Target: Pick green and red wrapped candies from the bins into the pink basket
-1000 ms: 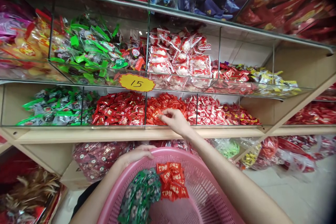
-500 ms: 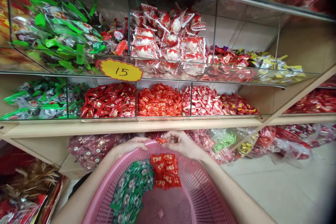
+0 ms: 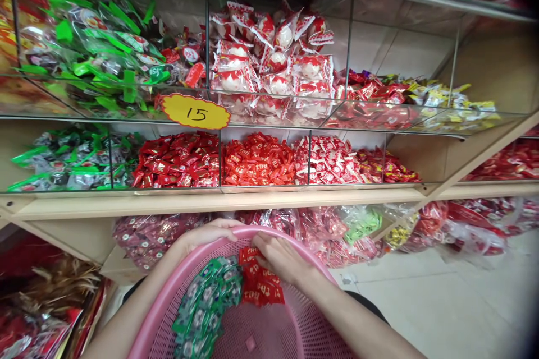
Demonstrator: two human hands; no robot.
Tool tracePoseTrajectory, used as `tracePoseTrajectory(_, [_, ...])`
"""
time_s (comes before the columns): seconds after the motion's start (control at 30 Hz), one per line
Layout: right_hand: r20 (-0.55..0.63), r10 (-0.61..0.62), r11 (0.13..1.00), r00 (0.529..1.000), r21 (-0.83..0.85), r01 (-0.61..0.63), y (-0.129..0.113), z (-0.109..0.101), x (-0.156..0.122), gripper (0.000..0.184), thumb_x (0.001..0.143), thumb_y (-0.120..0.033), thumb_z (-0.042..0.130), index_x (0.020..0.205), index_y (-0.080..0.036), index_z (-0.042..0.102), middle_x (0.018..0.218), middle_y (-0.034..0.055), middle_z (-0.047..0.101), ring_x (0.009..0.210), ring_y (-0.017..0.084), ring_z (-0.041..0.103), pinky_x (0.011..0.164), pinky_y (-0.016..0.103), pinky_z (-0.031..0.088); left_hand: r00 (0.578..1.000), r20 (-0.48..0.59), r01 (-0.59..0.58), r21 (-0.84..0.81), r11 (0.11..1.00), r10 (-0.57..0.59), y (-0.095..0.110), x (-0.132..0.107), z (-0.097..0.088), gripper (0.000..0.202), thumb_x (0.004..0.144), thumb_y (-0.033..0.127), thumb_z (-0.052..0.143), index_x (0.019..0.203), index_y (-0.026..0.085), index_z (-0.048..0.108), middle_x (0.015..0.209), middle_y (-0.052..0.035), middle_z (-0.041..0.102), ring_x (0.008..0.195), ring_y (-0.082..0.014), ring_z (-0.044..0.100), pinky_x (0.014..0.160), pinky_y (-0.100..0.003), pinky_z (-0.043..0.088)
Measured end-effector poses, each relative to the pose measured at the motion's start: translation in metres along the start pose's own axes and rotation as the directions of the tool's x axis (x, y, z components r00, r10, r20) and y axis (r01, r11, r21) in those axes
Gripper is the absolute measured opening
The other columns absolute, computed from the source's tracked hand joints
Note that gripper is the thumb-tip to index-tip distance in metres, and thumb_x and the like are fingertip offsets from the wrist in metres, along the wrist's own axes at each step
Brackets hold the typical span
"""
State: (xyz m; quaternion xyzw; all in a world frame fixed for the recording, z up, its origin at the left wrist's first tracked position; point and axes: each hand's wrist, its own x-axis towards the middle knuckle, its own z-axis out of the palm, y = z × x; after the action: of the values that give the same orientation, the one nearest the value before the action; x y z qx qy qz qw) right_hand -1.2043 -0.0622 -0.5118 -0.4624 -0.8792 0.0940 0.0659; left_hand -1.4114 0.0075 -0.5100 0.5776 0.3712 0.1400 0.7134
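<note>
In the head view, my left hand (image 3: 213,233) grips the far rim of a pink plastic basket (image 3: 162,305), fingers closed over it. My right hand (image 3: 275,255) reaches inside the basket against the far wall, its fingers curled down onto the red wrapped candies (image 3: 261,289). The fingertips are pressed together at the top of these candies and partly hide them. To their left lies a neat bunch of green wrapped candies (image 3: 208,308). A small pale pink piece (image 3: 250,343) rests on the basket's bottom.
Ahead, a shelf with glass dividers holds red wrapped candies (image 3: 259,162), green-wrapped sweets (image 3: 67,160) and red-and-white packets (image 3: 275,84). A yellow price tag (image 3: 196,112) reads 15. Below the wooden ledge (image 3: 252,200) lie bagged candies (image 3: 155,235). Tiled floor (image 3: 455,297) shows at right.
My right hand has moved from above the far rim, where it pinched a red candy, down into the basket onto the red candies. My left hand stays on the rim.
</note>
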Motion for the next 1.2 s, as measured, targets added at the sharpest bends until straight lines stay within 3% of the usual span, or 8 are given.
tracePoseTrajectory(0.17, [-0.055,-0.016,1.000,0.998,0.026,0.017,-0.003,-0.017,0.004,0.023,0.081,-0.040,0.052,0.091,-0.019,0.053,0.093,0.0055,0.059,0.074,0.017,0.058,0.059,0.027,0.039,0.999,0.028,-0.028,0.027,0.999,0.027,0.001,0.000,0.000,0.045,0.063,0.015,0.058,0.107,0.020,0.063,0.108,-0.0011,0.065,0.096,-0.0182,0.058,0.086,-0.026,0.041])
tracePoseTrajectory(0.37, [-0.334,0.065,0.974,0.940,0.226,0.013,0.010,-0.081,0.043,0.027,0.088,-0.040,0.041,0.079,-0.020,0.056,0.070,0.0001,0.061,0.063,0.012,0.054,0.059,0.022,0.035,0.996,0.062,0.064,-0.105,0.992,-0.057,-0.001,-0.005,0.007,0.047,0.064,0.016,0.060,0.111,0.018,0.061,0.096,-0.0032,0.069,0.087,-0.0182,0.061,0.080,-0.028,0.044])
tracePoseTrajectory(0.43, [-0.400,0.148,0.968,0.904,0.248,-0.049,0.018,-0.101,0.056,0.027,0.088,-0.038,0.041,0.077,-0.019,0.056,0.070,0.0005,0.062,0.062,0.011,0.055,0.059,0.022,0.034,0.996,0.075,0.064,-0.138,0.988,-0.055,0.000,-0.008,0.008,0.047,0.065,0.016,0.061,0.112,0.018,0.061,0.096,-0.0042,0.069,0.087,-0.0183,0.062,0.078,-0.027,0.044])
tracePoseTrajectory(0.53, [-0.421,0.342,0.937,0.840,0.228,-0.266,0.028,-0.119,0.068,0.025,0.085,-0.040,0.043,0.078,-0.020,0.057,0.072,0.0027,0.063,0.069,0.015,0.058,0.060,0.024,0.034,0.996,0.075,0.051,-0.138,0.989,-0.041,0.003,-0.013,0.006,0.046,0.066,0.016,0.062,0.112,0.017,0.061,0.098,-0.0052,0.068,0.089,-0.0184,0.061,0.078,-0.026,0.044])
tracePoseTrajectory(0.63, [-0.358,0.480,0.877,0.801,0.158,-0.454,0.029,-0.122,0.074,0.031,0.081,-0.049,0.046,0.083,-0.020,0.057,0.077,0.0063,0.065,0.076,0.021,0.059,0.059,0.027,0.035,0.998,0.060,0.044,-0.123,0.991,-0.037,0.006,-0.018,0.001,0.047,0.067,0.017,0.061,0.113,0.017,0.060,0.100,-0.0055,0.068,0.086,-0.0174,0.062,0.078,-0.027,0.045])
tracePoseTrajectory(0.7, [-0.317,0.512,0.856,0.798,0.113,-0.504,0.025,-0.119,0.076,0.036,0.079,-0.052,0.046,0.088,-0.019,0.057,0.079,0.0084,0.065,0.078,0.023,0.060,0.060,0.028,0.036,0.998,0.052,0.041,-0.110,0.993,-0.035,0.008,-0.022,-0.002,0.048,0.066,0.017,0.062,0.114,0.016,0.059,0.101,-0.0056,0.068,0.085,-0.0175,0.062,0.078,-0.027,0.045])
tracePoseTrajectory(1.0, [-0.279,0.519,0.852,0.808,0.096,-0.515,0.019,-0.110,0.084,0.025,0.077,-0.038,0.054,0.095,-0.021,0.055,0.087,0.0076,0.065,0.083,0.023,0.060,0.062,0.029,0.038,0.998,0.052,0.045,-0.140,0.989,-0.038,0.009,-0.033,-0.009,0.051,0.068,0.016,0.063,0.118,0.017,0.056,0.105,-0.0070,0.066,0.091,-0.0192,0.061,0.079,-0.028,0.047])
tracePoseTrajectory(1.2, [-0.252,0.559,0.828,0.790,0.117,-0.548,0.021,-0.111,0.088,0.040,0.075,-0.055,0.052,0.093,-0.019,0.056,0.089,0.0104,0.065,0.086,0.025,0.061,0.066,0.033,0.042,0.998,0.049,0.050,-0.117,0.992,-0.045,0.008,-0.030,-0.008,0.050,0.068,0.015,0.061,0.117,0.017,0.057,0.102,-0.0065,0.067,0.087,-0.0183,0.062,0.076,-0.027,0.047])
